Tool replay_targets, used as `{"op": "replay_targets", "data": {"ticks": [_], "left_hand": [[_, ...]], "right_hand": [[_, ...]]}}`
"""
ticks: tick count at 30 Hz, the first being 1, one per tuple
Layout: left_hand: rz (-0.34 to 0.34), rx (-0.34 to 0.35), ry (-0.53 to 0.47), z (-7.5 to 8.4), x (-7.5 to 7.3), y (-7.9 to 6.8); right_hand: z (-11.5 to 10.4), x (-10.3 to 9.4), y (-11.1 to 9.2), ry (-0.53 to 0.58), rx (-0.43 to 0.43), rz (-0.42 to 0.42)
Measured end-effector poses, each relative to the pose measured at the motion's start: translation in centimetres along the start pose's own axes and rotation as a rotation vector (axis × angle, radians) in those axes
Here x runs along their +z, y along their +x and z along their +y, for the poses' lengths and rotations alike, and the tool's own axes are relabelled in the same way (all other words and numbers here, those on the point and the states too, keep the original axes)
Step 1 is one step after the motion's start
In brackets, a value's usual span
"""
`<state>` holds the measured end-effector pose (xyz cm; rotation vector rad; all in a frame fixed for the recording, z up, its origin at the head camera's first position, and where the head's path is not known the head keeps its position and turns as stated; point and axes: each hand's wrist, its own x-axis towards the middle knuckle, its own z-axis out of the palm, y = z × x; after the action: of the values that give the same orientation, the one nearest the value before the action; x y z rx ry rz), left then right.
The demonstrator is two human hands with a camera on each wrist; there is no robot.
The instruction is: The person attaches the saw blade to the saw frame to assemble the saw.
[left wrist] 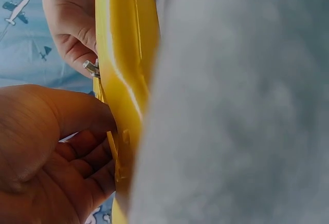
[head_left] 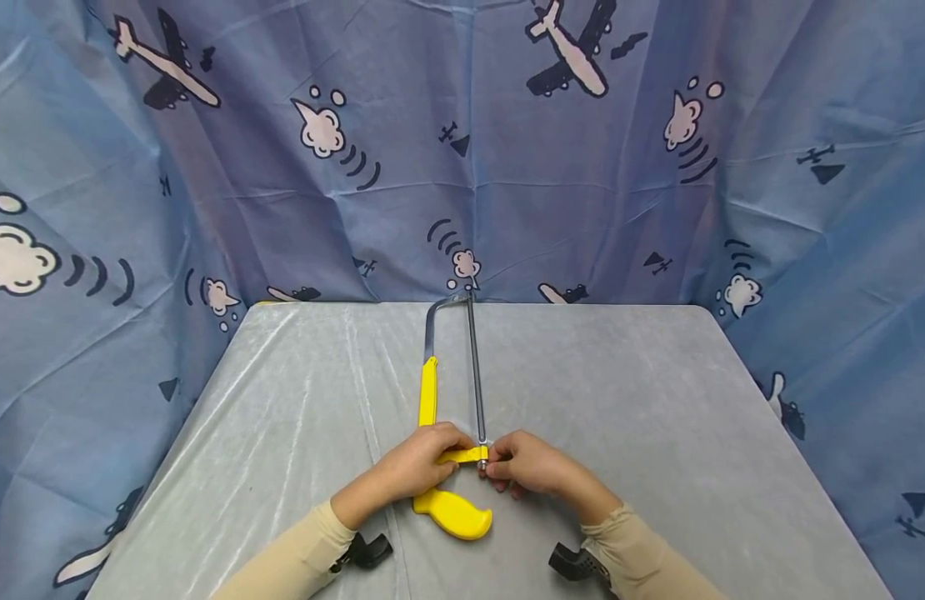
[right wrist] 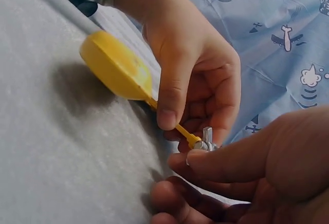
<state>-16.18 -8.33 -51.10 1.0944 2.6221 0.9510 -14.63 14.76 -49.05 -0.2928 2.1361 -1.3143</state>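
A hacksaw with a yellow handle [head_left: 457, 514] and a grey metal front bow lies lengthwise on the table, its blade [head_left: 476, 375] on the right side. My left hand [head_left: 421, 460] grips the yellow frame just above the handle, thumb and fingers around the short yellow arm. At that arm's end sits a silver wing nut [right wrist: 206, 137]. My right hand [head_left: 528, 462] has thumb and fingertips pinching at the wing nut, seen close up in the right wrist view. In the left wrist view the yellow handle [left wrist: 126, 54] hides part of the right hand.
A grey cloth-covered table [head_left: 620, 375] lies under the saw. Blue curtains [head_left: 402, 208] printed with planes and clouds hang behind it and on both sides. Black wrist devices [head_left: 575, 562] are strapped below both hands.
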Motion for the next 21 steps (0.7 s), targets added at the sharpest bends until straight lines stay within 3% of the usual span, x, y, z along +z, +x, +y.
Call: {"op": "replay_targets", "data": {"ticks": [8,13,21], "left_hand": [[0.008,0.005,0.0,0.0,0.0,-0.1],[-0.003,-0.014,0.004,0.1,0.0,-0.1],[-0.002,-0.015,-0.001,0.1,0.0,0.1]], "right_hand": [[-0.6,0.0,-0.5,-0.223,-0.005,0.157],[-1.0,0.2,-0.6,-0.243,0.037,0.157],[-0.9,1.0,-0.4,-0.24,0.057,0.24]]}}
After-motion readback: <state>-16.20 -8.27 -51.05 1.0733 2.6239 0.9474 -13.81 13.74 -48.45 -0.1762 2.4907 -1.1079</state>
